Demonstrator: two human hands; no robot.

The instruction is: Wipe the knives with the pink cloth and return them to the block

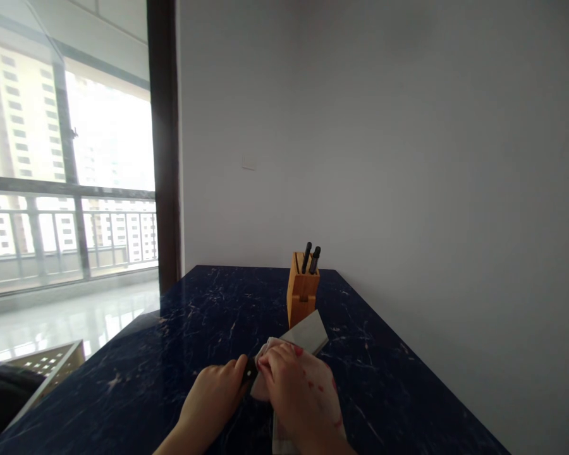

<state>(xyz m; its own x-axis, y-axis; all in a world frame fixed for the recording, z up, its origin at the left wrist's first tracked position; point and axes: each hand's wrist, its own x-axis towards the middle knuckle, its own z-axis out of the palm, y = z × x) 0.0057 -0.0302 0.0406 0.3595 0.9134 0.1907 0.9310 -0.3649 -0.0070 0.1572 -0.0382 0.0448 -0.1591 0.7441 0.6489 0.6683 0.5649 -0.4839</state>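
Observation:
My left hand is wrapped round the black handle of a cleaver, whose broad grey blade points away to the upper right over the table. In my right hand is a white cloth with red marks, pinched against the blade close to the handle. Part of the blade lies hidden under the cloth and my right fingers. The cloth hangs down toward the near edge of the view, partly covered by my right forearm.
Just beyond the blade a wooden knife block holds black-handled knives. The dark blue marbled table runs along a plain wall on the right. At lower left is a pale perforated chair or crate; windows are behind it.

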